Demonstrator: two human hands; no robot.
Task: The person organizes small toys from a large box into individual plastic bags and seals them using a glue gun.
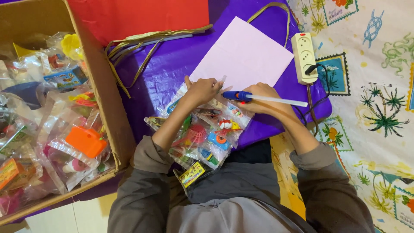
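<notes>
My right hand (264, 100) grips a blue glue gun (241, 96) with a white glue stick poking out of its back toward the right. Its nozzle points left at the top edge of a clear plastic packet (206, 137) full of small colourful toys. My left hand (202, 90) pinches that top edge of the packet, just below a sheet of pale pink paper (241, 56). The packet lies across my lap and the purple sheet (168, 69).
A cardboard box (110, 103) at the left holds several similar toy packets. A white power strip (304, 58) with a black plug sits at the right of the purple sheet. Gold ribbon strips (138, 47) and a red sheet (138, 15) lie at the top. A patterned cloth (371, 86) covers the right.
</notes>
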